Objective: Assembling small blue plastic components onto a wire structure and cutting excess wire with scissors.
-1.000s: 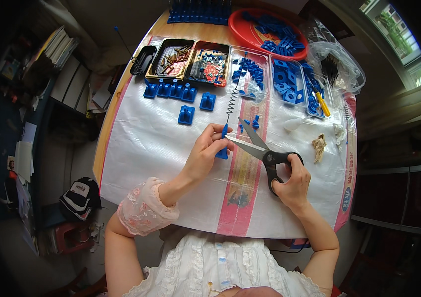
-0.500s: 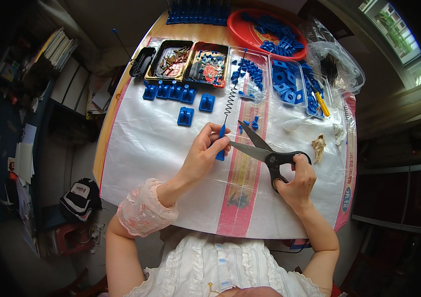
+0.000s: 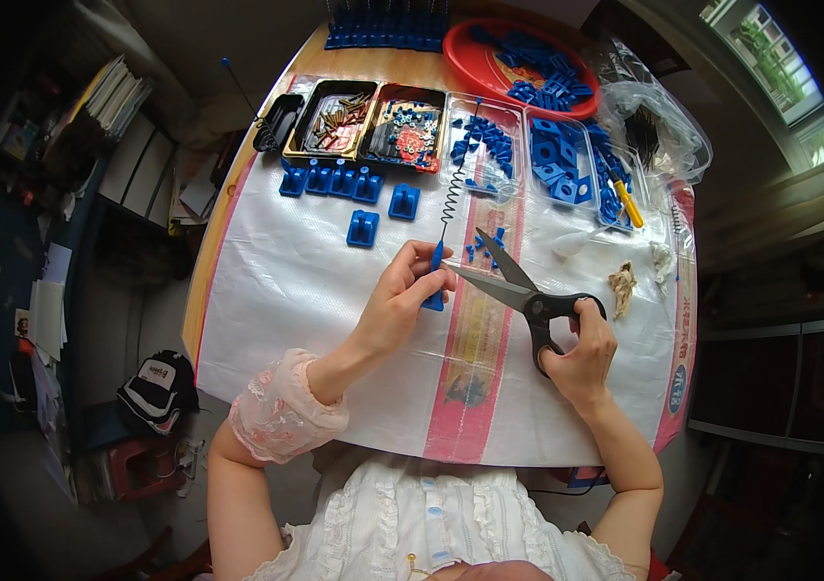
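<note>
The left hand (image 3: 402, 305) pinches a small blue piece (image 3: 435, 283) on a coiled wire (image 3: 452, 189). The right hand (image 3: 581, 353) grips black-handled scissors (image 3: 518, 290), blades parted just beside it. The cutting step looks imminent, and it calls for steadying the piece between the blades.

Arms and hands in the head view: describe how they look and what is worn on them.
The left hand and right hand are bare, with no gloves or visible rings. The left arm wears a gathered pale pink lace sleeve cover near the elbow. The right forearm is bare. A white ruffled blouse shows below.
</note>
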A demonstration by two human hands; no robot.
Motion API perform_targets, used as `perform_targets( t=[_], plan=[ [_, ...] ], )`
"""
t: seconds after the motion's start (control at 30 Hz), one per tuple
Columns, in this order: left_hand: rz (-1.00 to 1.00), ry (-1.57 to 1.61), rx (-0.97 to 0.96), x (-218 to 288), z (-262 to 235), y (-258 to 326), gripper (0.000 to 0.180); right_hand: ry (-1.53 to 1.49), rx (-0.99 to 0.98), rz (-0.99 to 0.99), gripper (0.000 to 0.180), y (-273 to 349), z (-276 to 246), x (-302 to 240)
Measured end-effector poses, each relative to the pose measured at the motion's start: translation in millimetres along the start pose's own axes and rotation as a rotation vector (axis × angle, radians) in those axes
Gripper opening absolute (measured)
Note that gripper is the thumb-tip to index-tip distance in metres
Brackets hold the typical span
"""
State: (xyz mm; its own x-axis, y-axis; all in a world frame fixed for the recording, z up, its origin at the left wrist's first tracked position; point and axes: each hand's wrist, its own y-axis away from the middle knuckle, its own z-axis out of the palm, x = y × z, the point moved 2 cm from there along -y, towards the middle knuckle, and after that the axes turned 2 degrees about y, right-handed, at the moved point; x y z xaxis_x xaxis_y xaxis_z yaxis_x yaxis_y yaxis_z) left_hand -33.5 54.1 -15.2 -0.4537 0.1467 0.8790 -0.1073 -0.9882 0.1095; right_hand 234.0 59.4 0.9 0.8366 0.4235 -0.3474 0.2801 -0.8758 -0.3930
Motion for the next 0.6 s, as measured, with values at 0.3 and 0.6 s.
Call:
perform_targets(
  t=[0.3,0.6],
  plan=[
    [0.061,-0.234,-0.051,5.9,9.3,3.9,0.028,-0.031,-0.049,0.022,0.045,-0.8,1.1,-0.8],
    [0.091,-0.251,-0.051,0.9,6.8,2.8,0.023,-0.047,-0.066,0.023,0.046,-0.6,2.0,-1.5]
  ],
)
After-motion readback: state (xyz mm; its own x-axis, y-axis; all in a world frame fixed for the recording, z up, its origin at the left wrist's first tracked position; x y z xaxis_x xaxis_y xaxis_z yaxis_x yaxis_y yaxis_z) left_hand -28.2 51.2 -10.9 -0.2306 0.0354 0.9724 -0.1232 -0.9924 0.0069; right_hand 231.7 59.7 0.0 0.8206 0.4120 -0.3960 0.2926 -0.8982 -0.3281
